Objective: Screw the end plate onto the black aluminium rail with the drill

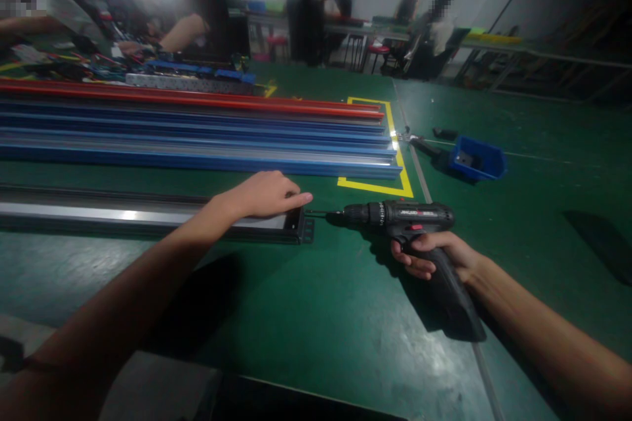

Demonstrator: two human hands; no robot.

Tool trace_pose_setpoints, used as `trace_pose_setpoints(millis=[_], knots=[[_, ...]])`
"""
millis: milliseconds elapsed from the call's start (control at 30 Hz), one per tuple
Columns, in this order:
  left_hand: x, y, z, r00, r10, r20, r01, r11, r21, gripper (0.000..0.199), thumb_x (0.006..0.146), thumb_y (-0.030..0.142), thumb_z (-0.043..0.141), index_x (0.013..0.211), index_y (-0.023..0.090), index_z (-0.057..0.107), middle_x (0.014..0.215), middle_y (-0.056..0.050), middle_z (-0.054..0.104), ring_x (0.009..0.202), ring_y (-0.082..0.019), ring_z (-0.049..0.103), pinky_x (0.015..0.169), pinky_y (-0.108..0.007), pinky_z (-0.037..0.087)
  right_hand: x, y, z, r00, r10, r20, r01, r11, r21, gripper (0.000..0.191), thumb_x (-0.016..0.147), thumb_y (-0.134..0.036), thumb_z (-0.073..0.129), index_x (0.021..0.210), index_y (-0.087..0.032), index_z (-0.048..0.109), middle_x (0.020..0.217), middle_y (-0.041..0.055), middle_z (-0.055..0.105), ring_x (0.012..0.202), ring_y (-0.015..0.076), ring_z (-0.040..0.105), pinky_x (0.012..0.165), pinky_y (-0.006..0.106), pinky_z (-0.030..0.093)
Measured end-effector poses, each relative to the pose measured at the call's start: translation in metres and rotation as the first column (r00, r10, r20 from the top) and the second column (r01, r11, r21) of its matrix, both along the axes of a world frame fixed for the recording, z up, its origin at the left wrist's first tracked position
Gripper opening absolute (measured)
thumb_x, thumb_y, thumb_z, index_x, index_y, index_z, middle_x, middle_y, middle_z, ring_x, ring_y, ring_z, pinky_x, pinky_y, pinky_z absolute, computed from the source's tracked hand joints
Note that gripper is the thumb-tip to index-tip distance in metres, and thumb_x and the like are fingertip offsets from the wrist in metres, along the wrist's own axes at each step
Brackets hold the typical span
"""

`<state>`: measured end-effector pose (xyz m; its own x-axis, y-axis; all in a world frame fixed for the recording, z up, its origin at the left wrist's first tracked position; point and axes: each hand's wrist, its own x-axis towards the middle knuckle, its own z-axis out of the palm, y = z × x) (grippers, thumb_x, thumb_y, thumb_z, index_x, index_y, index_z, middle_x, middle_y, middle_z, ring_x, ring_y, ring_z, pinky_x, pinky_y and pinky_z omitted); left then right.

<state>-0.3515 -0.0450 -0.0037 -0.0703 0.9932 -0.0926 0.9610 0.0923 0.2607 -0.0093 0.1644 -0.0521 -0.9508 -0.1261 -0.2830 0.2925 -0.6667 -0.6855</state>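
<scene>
My left hand (261,194) is laid over the right end of a long black housing with a silver inner strip (123,215). Its thumb points right along the end, and the other fingers curl out of sight over the far side. A slotted end bracket (308,230) sticks out from this end. In my right hand (437,253) is a black cordless drill (409,214), gripped by the handle with the fingers near the trigger. Its long thin bit (323,212) points left and reaches the end of the housing; whether it sits in a screw I cannot tell.
Behind the housing lie several long blue rails (197,138) and red rails (197,97), their ends within yellow tape (402,174). A blue bin (478,158) with small parts stands at right, beside a dark-handled tool (427,146). Across the green table (306,302), people work among wires.
</scene>
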Motion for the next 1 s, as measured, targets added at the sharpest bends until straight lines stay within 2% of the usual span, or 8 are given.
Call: trace_pose_setpoints(millis=[433,1000], knots=[[-0.0011,0.0005,-0.0010,1.000,-0.004,-0.016,0.004,1.000,0.000,0.067,0.102,0.071,0.034,0.068,0.022,0.065,0.068,-0.004,0.068,0.061,-0.019,0.056,0.063,-0.033,0.033,-0.0026,-0.0041,0.0061,1.000,-0.013,0.008,0.013,1.000,0.015,0.020,0.087,-0.018,0.069,0.099,-0.003,0.075,0.081,0.0065,0.066,0.049,0.0047,0.045,0.052,0.019,0.053],[-0.0006,0.0007,-0.0018,1.000,-0.001,-0.009,0.001,1.000,-0.002,0.069,0.102,0.072,0.032,0.068,0.022,0.065,0.068,-0.005,0.066,0.061,-0.018,0.055,0.063,-0.034,0.032,-0.0015,-0.0026,0.0045,1.000,0.009,-0.007,-0.009,1.000,0.004,0.021,0.089,-0.019,0.070,0.100,-0.002,0.075,0.082,0.0064,0.065,0.050,0.0032,0.044,0.055,0.017,0.054]])
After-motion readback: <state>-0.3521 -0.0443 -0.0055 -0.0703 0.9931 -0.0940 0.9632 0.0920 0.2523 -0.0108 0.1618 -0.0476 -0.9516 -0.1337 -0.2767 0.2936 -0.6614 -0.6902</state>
